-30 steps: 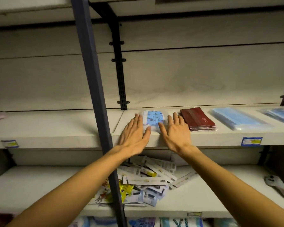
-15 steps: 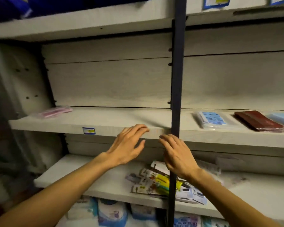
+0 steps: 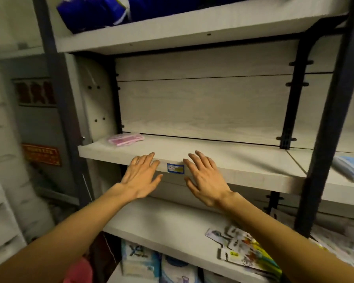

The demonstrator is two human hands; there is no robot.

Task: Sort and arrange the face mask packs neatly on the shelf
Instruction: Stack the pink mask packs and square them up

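Note:
A pink face mask pack [image 3: 126,139] lies at the back left corner of the middle shelf [image 3: 223,158]. A blue mask pack [image 3: 350,168] lies on the same shelf level at the far right, partly cut off by the frame edge. My left hand [image 3: 140,176] and my right hand [image 3: 205,179] hover palm-down in front of the shelf's front edge, fingers spread, holding nothing. Between them sits a blue and yellow price label [image 3: 175,168]. The pink pack is beyond and to the left of my left hand.
A dark metal upright [image 3: 327,123] stands at the right, another [image 3: 55,82] at the left. Several printed packs [image 3: 243,252] lie in a heap on the lower shelf. Blue bags [image 3: 102,11] sit on the top shelf. More packages fill the bottom level.
The view has swung left along the shelf. Both hands left the blue patterned pack and moved left with it; the pink pack now sits close, the red pack is out of view.

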